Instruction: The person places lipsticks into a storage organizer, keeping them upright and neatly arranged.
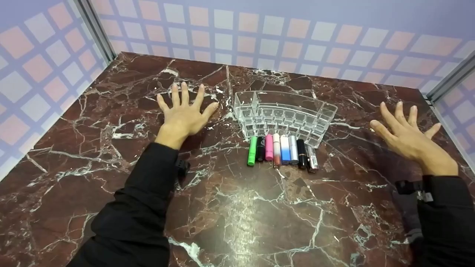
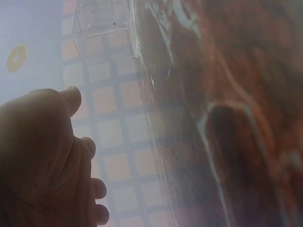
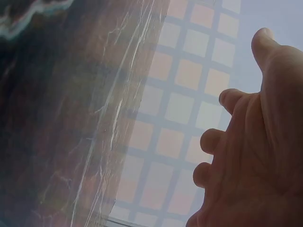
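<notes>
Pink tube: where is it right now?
In the head view, the pink tube is third from left in the row along the near edge of the clear organizer, between a black tube and a white-and-brown tube.

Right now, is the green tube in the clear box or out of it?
Out: the green tube lies on the marbled table by the near edge of the clear box, leftmost in the row of tubes.

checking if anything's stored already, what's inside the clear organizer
Inside the clear organizer, only transparent dividers show, with the dark tabletop visible through them. The row of tubes covers part of its near edge, so whatever is directly behind them can't be seen.
</notes>
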The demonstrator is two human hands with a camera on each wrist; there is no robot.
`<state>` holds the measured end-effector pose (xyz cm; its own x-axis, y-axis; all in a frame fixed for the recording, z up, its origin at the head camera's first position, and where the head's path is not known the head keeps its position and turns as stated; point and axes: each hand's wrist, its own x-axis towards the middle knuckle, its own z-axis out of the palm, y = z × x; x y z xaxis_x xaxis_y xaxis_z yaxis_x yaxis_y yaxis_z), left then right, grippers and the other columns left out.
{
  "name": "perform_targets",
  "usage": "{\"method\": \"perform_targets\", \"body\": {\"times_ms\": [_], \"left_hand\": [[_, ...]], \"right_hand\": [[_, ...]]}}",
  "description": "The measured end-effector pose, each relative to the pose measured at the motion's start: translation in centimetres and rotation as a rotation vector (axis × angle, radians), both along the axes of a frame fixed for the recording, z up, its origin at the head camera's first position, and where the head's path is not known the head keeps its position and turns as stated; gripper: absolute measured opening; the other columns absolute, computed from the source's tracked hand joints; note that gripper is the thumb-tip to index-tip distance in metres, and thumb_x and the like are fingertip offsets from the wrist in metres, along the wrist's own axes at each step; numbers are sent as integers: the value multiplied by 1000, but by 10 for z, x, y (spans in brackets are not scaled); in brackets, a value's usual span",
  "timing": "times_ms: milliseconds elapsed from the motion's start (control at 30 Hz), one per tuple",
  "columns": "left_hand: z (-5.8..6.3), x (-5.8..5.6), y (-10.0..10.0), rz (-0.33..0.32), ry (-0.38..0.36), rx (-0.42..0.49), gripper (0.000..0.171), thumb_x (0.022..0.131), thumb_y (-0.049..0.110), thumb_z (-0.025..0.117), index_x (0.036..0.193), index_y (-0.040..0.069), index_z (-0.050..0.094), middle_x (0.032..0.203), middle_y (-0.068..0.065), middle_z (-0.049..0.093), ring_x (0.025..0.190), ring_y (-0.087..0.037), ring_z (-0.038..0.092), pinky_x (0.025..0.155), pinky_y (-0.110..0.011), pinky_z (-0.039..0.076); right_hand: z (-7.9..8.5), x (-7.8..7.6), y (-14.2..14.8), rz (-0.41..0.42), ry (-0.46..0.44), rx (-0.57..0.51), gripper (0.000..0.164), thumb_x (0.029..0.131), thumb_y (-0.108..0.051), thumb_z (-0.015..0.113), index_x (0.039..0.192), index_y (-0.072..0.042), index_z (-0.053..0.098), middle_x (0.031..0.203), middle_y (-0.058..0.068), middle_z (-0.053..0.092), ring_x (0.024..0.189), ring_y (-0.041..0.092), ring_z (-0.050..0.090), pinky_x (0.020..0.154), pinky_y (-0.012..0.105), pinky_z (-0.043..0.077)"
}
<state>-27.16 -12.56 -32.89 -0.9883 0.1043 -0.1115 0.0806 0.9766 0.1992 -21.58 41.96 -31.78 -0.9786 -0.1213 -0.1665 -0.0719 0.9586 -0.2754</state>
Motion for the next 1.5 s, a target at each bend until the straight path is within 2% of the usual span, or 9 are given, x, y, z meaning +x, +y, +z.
{"method": "perform_targets", "body": {"times_ms": [433,600,800,933,1067,1167,1300,1400,1500], "left_hand": [[8,-16,14,-37,-127,135,82,99,77,7,162,31,-18,164,-21,-26,150,-40,-27,110,-71,-20],[15,-20,18,-75,-155,139,81,100,75,9,162,30,-17,165,-22,-23,150,-41,-26,112,-70,-18],[26,-28,27,-147,-174,218,82,101,74,15,163,28,-14,166,-22,-17,153,-40,-19,116,-66,-14],[30,-34,38,-200,-157,336,84,105,68,26,165,21,-8,169,-19,-2,156,-38,-2,122,-60,-1],[27,-35,52,-157,-115,433,80,107,61,34,166,16,3,170,-13,12,156,-34,15,124,-56,12],[21,-34,62,-83,-98,467,79,107,60,36,167,17,8,170,-13,15,156,-33,16,124,-56,13],[13,-32,71,-22,-98,438,78,107,60,35,167,17,8,170,-16,16,156,-35,13,124,-57,11],[8,-32,75,-13,-101,414,77,108,58,33,166,14,8,169,-16,18,156,-36,15,124,-57,12],[7,-31,76,-14,-105,399,76,109,57,32,165,9,14,168,-17,23,154,-36,22,123,-56,18]], "right_hand": [[11,-10,-15,26,47,-32,69,109,-59,19,163,-28,-11,162,16,-28,141,44,-36,82,72,-39],[10,-15,-25,49,55,-53,68,110,-58,20,164,-29,-8,163,16,-25,144,43,-34,84,71,-39],[12,-23,-39,72,60,-39,68,109,-59,19,165,-29,-5,166,17,-20,147,43,-29,88,74,-36],[14,-27,-51,89,63,-30,68,109,-61,19,165,-31,-5,166,13,-18,149,43,-25,89,72,-35],[12,-29,-64,112,67,-33,69,108,-62,21,165,-32,-5,167,10,-17,151,41,-21,92,72,-33],[8,-31,-73,128,73,-37,69,108,-62,21,165,-32,-2,168,9,-14,152,40,-19,95,74,-31],[1,-34,-80,140,75,-26,70,108,-63,21,166,-30,2,169,7,-11,153,40,-16,99,78,-26],[-4,-34,-83,144,66,-12,72,107,-64,23,166,-29,3,170,6,-10,154,41,-14,101,79,-21],[-7,-33,-89,155,67,8,74,107,-64,26,166,-27,1,170,7,-11,154,42,-12,103,80,-18]]}}
